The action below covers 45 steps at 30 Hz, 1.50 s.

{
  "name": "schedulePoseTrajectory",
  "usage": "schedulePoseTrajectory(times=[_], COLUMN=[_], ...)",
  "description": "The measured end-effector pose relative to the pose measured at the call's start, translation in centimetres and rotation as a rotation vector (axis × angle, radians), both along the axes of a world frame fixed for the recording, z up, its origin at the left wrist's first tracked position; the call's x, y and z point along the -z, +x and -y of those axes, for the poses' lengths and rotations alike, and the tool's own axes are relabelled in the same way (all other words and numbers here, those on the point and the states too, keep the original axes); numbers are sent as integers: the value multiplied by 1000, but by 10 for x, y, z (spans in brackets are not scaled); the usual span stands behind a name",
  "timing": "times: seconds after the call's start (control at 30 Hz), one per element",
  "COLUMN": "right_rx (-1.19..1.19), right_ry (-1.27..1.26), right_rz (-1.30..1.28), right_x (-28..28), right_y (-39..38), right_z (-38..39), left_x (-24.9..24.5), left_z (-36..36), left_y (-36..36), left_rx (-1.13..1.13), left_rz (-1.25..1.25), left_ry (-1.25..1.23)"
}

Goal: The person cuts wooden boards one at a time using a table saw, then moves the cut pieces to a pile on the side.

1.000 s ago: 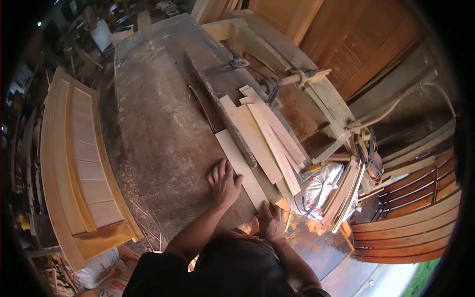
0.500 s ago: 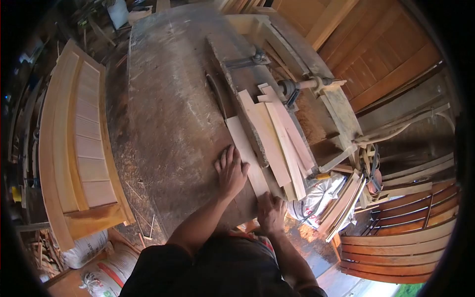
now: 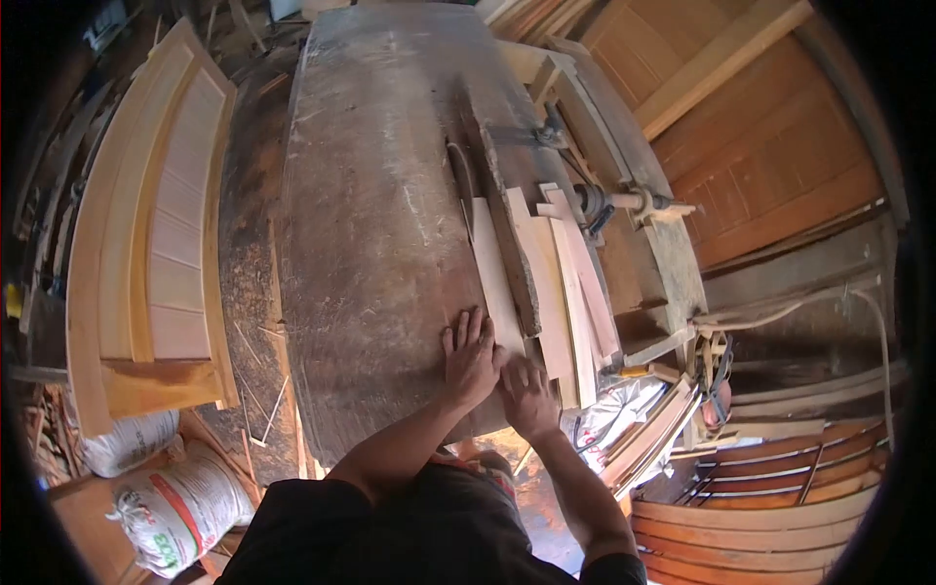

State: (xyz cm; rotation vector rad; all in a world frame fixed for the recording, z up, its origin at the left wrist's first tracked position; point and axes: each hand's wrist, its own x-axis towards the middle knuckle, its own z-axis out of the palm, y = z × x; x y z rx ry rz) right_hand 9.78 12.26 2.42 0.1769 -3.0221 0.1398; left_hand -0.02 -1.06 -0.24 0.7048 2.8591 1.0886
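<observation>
A pale wooden strip (image 3: 498, 283) lies flat on the dark saw table, between the curved saw blade (image 3: 460, 180) and a rough-edged wooden fence (image 3: 513, 239). Its far end reaches alongside the blade. My left hand (image 3: 472, 363) rests on the tabletop with fingers stretched out, the fingertips close against the strip's left edge. Behind the strip's near end, my right hand (image 3: 531, 398) has its fingers curled over the wood. The two hands nearly touch, and they hide the strip's end.
Several cut strips (image 3: 567, 292) lie right of the fence. Clamps (image 3: 592, 205) hold at the table's far right. A panelled wooden piece (image 3: 180, 234) leans at left, near filled sacks (image 3: 180, 507). Slatted wood (image 3: 760, 517) stands at lower right.
The strip has slid forward along the fence, farther beside the blade. My right hand has moved forward with it, up next to my left hand. The head view has shifted a little.
</observation>
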Motion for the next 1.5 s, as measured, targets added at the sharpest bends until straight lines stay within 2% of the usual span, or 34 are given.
schedulePoseTrajectory(times=[0.1, 0.2, 0.3, 0.4, 0.53, 0.6, 0.63, 0.67, 0.77, 0.83, 0.9, 0.97, 1.0, 1.03, 1.07, 1.13, 1.2, 1.23, 1.3, 1.33, 1.37, 1.4, 1.43, 1.47, 1.5], right_rx=[-155, -64, -60, -84, -18, -27, 29, 61, 177, 215, 343, 492, 598, 635, 680, 692, 715, 707, 1092, 1300, 1612, 1925, 1955, 1894, 1973], right_ry=[25, 196, 417, 535, 370, 465, 430, 566, 279, 151, -5, -133, -185, -509, -563, -723, -805, -820, -882, -1028, -1350, -1450, -1211, -1222, -1633], right_rz=[10, 69, 102, 88, 39, 181, 237, 345, 280, 199, 190, 135, 64, 148, 74, 81, -58, -128, -414, -449, -401, -391, -320, -229, 81], right_x=[-1, -17, -21, -21, 9, 5, 7, 4, -1, 2, 4, 15, 13, 6, 19, -13, -44, -53, -60, -55, -79, -52, 16, 59, 0], right_y=[4, -5, -29, -53, -83, -79, -75, -69, -26, 36, 97, 137, 146, 151, 156, 177, 217, 241, 301, 341, 374, 404, 432, 444, 430], right_z=[-16, -9, 2, 7, 6, 9, 13, 20, 28, 31, 38, 46, 51, 48, 51, 60, 74, 83, 113, 128, 147, 184, 241, 295, 303], left_x=[3, 7, 8, 10, 13, 8, -5, -11, 4, 12, -9, 8, 15, 8, 9, -34, -32, -19, -7, -4, -6, -5, -3, -1, 1], left_z=[-2, -8, -11, -17, -18, -18, -15, -16, -6, 10, 33, 46, 52, 56, 58, 43, 33, 29, 23, 20, 21, 23, 26, 28, 29], left_y=[0, -11, -32, -49, -56, -62, -61, -57, -25, 16, 50, 63, 68, 72, 67, 75, 60, 45, 25, 21, 23, 25, 26, 26, 26], left_rx=[-23, -59, -100, -159, -146, -146, -122, -88, 42, 228, 462, 609, 619, 646, 690, 792, 995, 1091, 1215, 1264, 1264, 1259, 1251, 1236, 1226], left_rz=[1, -26, -29, -19, 25, 42, 63, 81, -47, -115, -125, -80, 78, 57, -15, -314, -396, -337, -335, -328, -330, -353, -374, -396, -396], left_ry=[7, 14, 20, 56, -34, 6, -10, -31, 7, 29, 0, 126, 162, 185, 94, -54, -222, -287, -363, -394, -371, -367, -367, -366, -354])
